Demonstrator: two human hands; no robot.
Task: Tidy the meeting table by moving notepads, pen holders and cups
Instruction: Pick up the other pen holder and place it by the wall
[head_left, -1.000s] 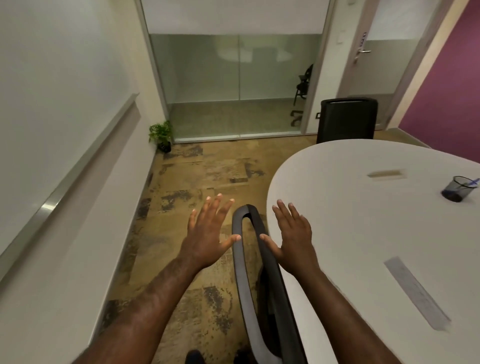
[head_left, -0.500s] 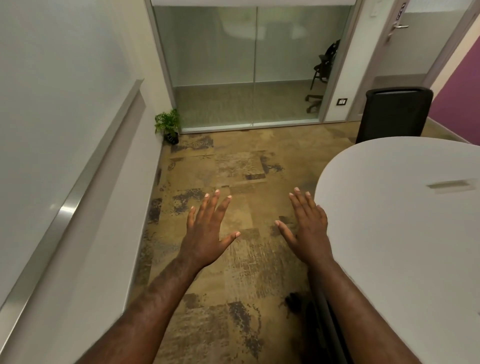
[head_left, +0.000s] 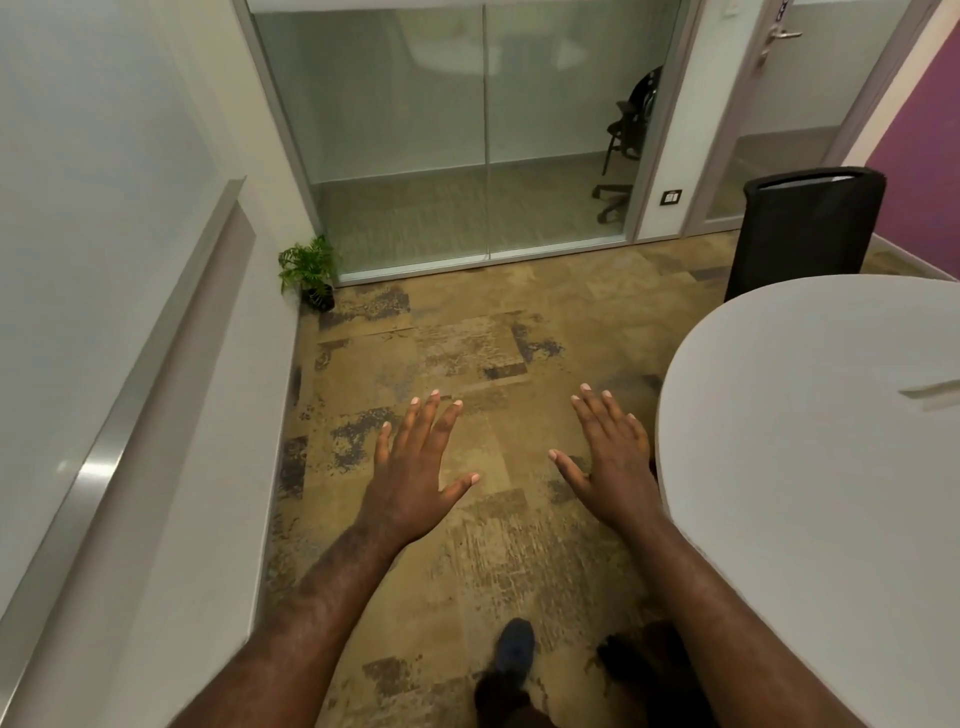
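My left hand (head_left: 415, 467) is held out flat over the carpet, fingers spread, holding nothing. My right hand (head_left: 610, 462) is also flat and spread, just left of the rounded end of the white meeting table (head_left: 810, 467), not touching it. The visible part of the tabletop carries no notepad, pen holder or cup; only a cable slot (head_left: 930, 389) shows at the right edge.
A black office chair (head_left: 805, 228) stands at the far end of the table. A small potted plant (head_left: 309, 270) sits by the glass partition (head_left: 467, 130). A white wall with a rail (head_left: 130, 415) runs along the left. My foot (head_left: 514, 647) is on the patterned carpet.
The view has swung left and moved forward: the pen holder and the near chair back have left the frame, and the table has slid to the right. Both hands stay flat and spread.
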